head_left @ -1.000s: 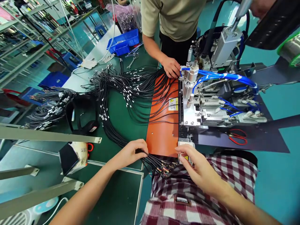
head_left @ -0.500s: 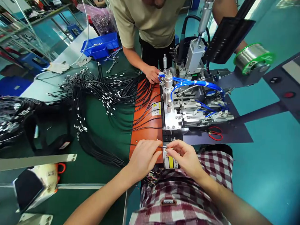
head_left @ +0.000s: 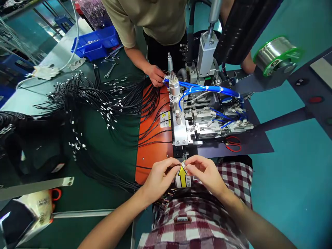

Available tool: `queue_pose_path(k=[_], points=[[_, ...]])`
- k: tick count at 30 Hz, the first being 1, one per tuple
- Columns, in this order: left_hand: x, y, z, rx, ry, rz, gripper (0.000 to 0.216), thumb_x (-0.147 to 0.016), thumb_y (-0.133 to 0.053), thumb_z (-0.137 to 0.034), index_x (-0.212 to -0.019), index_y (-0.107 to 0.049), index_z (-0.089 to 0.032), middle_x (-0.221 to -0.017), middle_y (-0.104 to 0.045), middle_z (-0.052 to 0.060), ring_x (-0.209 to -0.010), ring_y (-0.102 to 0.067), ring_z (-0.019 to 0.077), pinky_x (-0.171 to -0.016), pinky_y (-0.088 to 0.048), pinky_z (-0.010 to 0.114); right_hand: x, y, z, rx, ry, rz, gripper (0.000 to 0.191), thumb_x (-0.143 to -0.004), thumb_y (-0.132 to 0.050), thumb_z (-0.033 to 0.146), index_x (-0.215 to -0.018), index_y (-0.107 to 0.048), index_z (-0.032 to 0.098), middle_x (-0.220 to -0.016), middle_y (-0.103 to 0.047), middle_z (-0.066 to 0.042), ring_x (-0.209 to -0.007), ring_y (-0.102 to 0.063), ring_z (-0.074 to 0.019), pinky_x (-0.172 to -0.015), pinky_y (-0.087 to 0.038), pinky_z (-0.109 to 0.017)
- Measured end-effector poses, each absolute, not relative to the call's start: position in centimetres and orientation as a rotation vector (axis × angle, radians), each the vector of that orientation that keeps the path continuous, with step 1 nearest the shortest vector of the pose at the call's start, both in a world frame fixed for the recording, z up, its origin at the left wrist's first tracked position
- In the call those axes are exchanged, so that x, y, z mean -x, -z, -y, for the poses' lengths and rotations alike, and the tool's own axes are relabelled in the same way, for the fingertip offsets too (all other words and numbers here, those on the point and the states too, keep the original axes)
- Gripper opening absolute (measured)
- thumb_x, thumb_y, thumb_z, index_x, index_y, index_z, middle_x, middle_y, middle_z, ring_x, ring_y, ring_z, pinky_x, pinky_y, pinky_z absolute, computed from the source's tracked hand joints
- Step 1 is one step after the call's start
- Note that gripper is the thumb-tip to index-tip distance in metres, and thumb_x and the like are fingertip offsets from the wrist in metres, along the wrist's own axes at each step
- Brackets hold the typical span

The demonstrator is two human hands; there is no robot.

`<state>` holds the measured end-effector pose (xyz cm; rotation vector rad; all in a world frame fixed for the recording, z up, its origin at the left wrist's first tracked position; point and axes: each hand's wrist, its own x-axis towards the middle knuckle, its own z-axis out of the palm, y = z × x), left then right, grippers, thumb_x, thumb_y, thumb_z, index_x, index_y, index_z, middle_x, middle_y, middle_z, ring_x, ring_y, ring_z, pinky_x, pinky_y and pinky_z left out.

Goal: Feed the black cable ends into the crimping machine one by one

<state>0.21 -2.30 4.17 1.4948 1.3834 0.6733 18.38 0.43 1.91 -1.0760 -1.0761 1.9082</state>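
My left hand is closed in a pinch on a black cable, which runs out to its left across the orange plate. Fingertip to fingertip with it, my right hand pinches the thin wire ends of the same cable. Both hands are just in front of the metal fixture machine, above a label with a yellow arrow. Fingers hide most of the wire tips. Several black cables lie over the plate with their ends in the machine.
Across the machine, a co-worker's hand touches its far end. Bundled black cables spread over the green mat. Red-handled scissors lie at right, below a solder wire spool. A blue bin and wrench stand farther back.
My left fingers have moved right to the cable's end, meeting my right fingertips. The view has shifted, so the bench and machine appear farther left. The yellow arrow label shows more fully.
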Motion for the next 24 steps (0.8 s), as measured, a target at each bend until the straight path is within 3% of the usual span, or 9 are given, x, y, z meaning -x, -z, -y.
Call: queue_pose_path(k=[4,11,14,24], points=[[-0.2,-4.1,2.0,-1.488,-0.762,-1.387,0.013,-0.09,-0.052,-0.027,-0.092,-0.062,-0.018,-0.086,-0.063,0.002,-0.078,-0.058,0.0131,-0.071,-0.047,0.023,-17.9,-1.9,-0.5,1.097,-1.871,1.099,0.015,-0.077,-0.071,0.031,-0.081,-0.066,0.017,-0.07,-0.063,0.0,-0.064,-0.057,-0.0116,-0.061,-0.047,-0.024],[-0.2,-3.8,2.4,-1.341,-0.824,-1.428,0.017,-0.09,-0.052,-0.031,-0.089,-0.063,-0.019,-0.077,-0.06,0.001,-0.063,-0.056,0.0109,-0.055,-0.05,0.02,-18.5,-2.1,-0.7,1.132,-1.832,1.142,0.016,-0.081,-0.067,0.032,-0.087,-0.066,0.018,-0.078,-0.066,-0.002,-0.066,-0.057,-0.0121,-0.062,-0.047,-0.025],[-0.3,-3.5,2.7,-1.207,-0.82,-1.411,0.02,-0.09,-0.051,-0.035,-0.093,-0.063,-0.019,-0.07,-0.058,0.0,-0.055,-0.054,0.0103,-0.047,-0.05,0.019,-18.7,-2.1,-0.9,1.184,-1.805,1.074,0.017,-0.081,-0.068,0.034,-0.086,-0.064,0.018,-0.073,-0.064,0.0,-0.06,-0.056,-0.0105,-0.059,-0.045,-0.024],[-0.5,-3.7,2.5,-1.245,-0.845,-1.453,0.017,-0.087,-0.056,-0.033,-0.089,-0.063,-0.018,-0.079,-0.066,0.004,-0.064,-0.062,0.0138,-0.049,-0.051,0.019,-16.8,-2.6,-1.3,1.056,-2.022,0.781,0.027,-0.077,-0.071,0.039,-0.08,-0.054,0.019,-0.054,-0.052,0.006,-0.044,-0.045,-0.0073,-0.045,-0.034,-0.02]])
